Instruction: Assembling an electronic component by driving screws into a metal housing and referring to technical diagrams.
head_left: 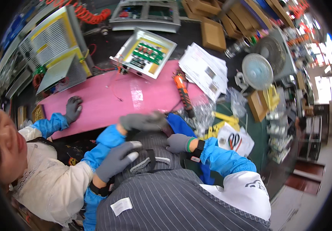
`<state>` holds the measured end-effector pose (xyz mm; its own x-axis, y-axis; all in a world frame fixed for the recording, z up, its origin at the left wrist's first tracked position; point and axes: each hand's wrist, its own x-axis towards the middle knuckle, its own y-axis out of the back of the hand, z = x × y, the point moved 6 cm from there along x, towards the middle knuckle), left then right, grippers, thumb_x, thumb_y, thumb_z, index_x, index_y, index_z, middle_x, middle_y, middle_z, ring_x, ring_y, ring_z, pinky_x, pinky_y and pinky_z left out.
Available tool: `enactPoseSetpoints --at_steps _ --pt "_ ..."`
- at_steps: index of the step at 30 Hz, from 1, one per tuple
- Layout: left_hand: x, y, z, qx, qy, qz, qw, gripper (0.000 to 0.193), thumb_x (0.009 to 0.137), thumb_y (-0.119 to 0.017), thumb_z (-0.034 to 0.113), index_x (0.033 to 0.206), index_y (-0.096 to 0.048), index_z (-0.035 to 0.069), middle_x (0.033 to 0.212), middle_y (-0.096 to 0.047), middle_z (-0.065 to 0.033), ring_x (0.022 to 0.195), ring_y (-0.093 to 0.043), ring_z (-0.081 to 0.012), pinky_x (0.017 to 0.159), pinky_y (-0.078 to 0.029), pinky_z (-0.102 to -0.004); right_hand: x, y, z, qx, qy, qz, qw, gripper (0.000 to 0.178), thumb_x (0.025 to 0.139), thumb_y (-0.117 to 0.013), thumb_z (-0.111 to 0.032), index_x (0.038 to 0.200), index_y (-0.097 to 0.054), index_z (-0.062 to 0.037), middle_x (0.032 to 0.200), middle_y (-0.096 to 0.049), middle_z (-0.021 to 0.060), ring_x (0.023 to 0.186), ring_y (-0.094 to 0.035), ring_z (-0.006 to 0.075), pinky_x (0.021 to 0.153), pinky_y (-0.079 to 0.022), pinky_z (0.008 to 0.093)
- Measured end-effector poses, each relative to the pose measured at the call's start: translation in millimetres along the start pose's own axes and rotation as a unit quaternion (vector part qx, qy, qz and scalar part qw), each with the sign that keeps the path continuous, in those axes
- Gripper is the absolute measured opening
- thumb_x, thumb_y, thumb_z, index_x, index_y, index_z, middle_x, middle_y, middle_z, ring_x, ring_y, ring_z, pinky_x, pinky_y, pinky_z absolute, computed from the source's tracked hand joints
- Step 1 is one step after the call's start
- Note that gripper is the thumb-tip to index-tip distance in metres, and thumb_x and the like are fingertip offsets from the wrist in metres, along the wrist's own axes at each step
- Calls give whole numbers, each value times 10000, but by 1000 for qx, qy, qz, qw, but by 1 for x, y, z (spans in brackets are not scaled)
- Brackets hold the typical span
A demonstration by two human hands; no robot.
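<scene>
My left hand (116, 159), in a grey glove with pale fingertips, is held over my striped apron (146, 204), thumb and finger apart, holding nothing. My right hand (179, 143), also gloved, has its fingers curled at the apron's far right edge, beside a blue cloth (181, 127); what lies inside them is hidden. A black band sits on each wrist. A co-worker on my left reaches one gloved hand (145, 121), blurred, across in front of my apron. The co-worker's other hand (73, 109) rests on the pink mat (96, 96).
An open metal case with a green circuit board (148, 54) stands beyond the mat. Nearby are papers (204, 71), an orange-and-black power tool (183, 92), clear plastic wrap (202, 115), scissors (234, 141), a fan (257, 72) and cardboard boxes (213, 34). A slotted metal panel (48, 44) leans at far left.
</scene>
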<state>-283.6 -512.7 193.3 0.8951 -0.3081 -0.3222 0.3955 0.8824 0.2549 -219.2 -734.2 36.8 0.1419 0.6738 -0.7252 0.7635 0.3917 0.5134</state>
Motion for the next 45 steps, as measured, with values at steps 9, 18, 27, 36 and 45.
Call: enactPoseSetpoints --at_steps 9,18,27,36,45 --pt "-61 -34 -21 38 -34 3 999 350 913 -590 163 1215 -619 -11 1146 -666 -167 1108 -642 -281 959 -484 -356 -45 -113 -74 80 -103 74 989 306 841 -523 -240 990 -724 -64 912 -709 213 864 -686 405 791 -544 480" --pt "-72 -64 -49 -38 12 5 999 321 956 -568 151 1221 -636 -17 1084 -704 -120 1012 -655 -190 909 -489 -319 -138 -173 -19 191 -333 337 860 353 895 -523 -275 1191 -620 -109 882 -694 222 855 -683 389 754 -536 508" --pt "-24 -83 -25 31 4 -43 999 344 945 -590 200 1221 -640 1 1146 -693 -154 1061 -659 -240 932 -489 -332 -165 -169 132 176 -499 370 764 568 929 -543 -353 1453 -451 -152 889 -713 201 845 -696 382 772 -548 503" --pt "-17 -48 -23 48 -6 11 999 354 979 -586 264 1246 -641 38 1098 -705 -123 1030 -652 -205 919 -498 -344 -143 -159 189 174 -466 448 743 568 829 -625 -609 938 -678 -54 886 -698 230 833 -675 423 745 -517 526" --pt "-28 -9 -53 49 39 87 994 418 1008 -524 343 1300 -607 57 1277 -647 -135 1219 -584 -270 1068 -417 -376 -200 -129 217 344 -325 498 727 191 830 -644 -175 810 -563 -3 658 -551 73 639 -552 171 586 -453 339"
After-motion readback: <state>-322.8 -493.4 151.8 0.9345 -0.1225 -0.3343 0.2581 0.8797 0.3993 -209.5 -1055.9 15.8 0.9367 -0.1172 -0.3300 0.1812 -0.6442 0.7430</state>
